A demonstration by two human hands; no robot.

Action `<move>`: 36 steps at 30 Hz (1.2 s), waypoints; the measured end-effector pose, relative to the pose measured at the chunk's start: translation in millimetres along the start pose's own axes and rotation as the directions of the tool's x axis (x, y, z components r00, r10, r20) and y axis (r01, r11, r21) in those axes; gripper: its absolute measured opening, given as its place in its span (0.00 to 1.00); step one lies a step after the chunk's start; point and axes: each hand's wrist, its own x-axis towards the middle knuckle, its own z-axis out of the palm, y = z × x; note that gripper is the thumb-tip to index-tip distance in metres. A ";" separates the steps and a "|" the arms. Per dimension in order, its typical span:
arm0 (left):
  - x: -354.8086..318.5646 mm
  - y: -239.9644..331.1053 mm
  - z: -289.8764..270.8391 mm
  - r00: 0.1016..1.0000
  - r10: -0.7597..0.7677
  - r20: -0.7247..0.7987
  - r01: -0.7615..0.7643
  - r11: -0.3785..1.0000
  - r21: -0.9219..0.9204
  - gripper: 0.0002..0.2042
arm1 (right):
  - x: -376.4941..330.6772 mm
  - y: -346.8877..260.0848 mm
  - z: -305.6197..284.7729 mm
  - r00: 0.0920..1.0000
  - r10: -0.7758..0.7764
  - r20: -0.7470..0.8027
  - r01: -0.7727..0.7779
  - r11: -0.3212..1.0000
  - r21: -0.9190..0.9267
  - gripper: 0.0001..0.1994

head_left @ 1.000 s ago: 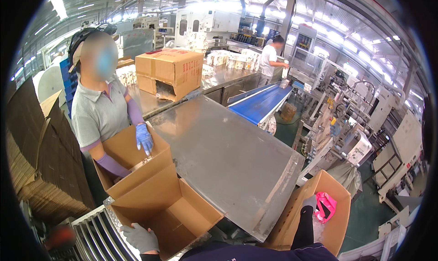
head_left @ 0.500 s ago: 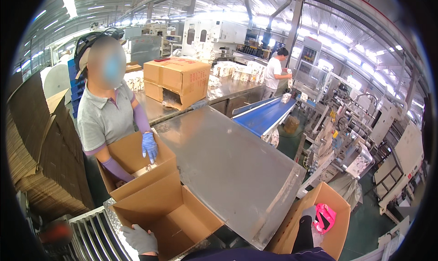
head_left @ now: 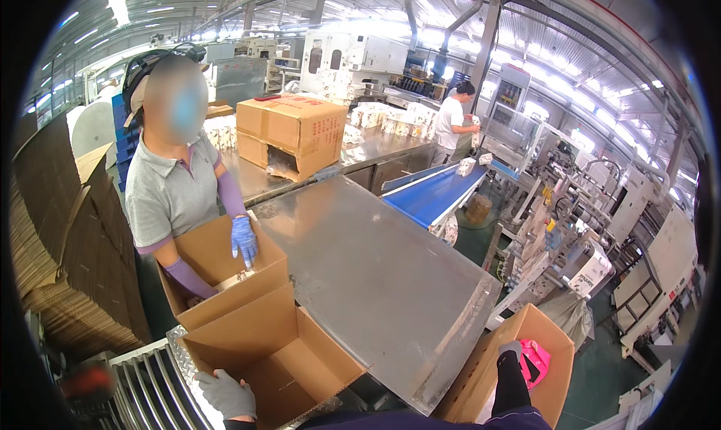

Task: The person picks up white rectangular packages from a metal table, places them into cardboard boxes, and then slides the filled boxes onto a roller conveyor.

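Head view: my left hand [head_left: 225, 395], gloved grey, rests with fingers curled over the near edge of the open cardboard box [head_left: 278, 351], gripping its flap. The box sits at the lower left, touching the steel table's [head_left: 375, 280] left edge, beside the roller conveyor [head_left: 143, 389]. My right hand [head_left: 511, 350] reaches into a second carton [head_left: 552, 385] right of the table, next to a pink item [head_left: 535, 359]; I cannot tell its grip. A co-worker's blue-gloved hand [head_left: 244, 238] holds the neighbouring box [head_left: 218, 261].

Brown open box [head_left: 274, 347]; grey-gloved left hand [head_left: 227, 394]; blue conveyor belt [head_left: 435, 193].
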 end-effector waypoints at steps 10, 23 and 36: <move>1.2 -2.2 -4.2 1.000 -0.014 0.008 0.014 1.000 0.016 0.30 | 59.4 7.8 22.1 0.898 -0.182 0.401 0.343 0.860 -0.378 0.18; 1.9 -4.5 -1.8 0.999 -0.006 -0.041 0.006 1.000 -0.007 0.27 | 36.8 4.4 23.4 0.995 0.090 0.038 -0.092 0.994 0.061 0.14; -1.0 -0.4 4.8 0.991 0.038 -0.127 -0.037 0.999 0.006 0.27 | 11.5 2.4 -15.6 0.959 0.282 0.038 -0.274 0.881 0.386 0.14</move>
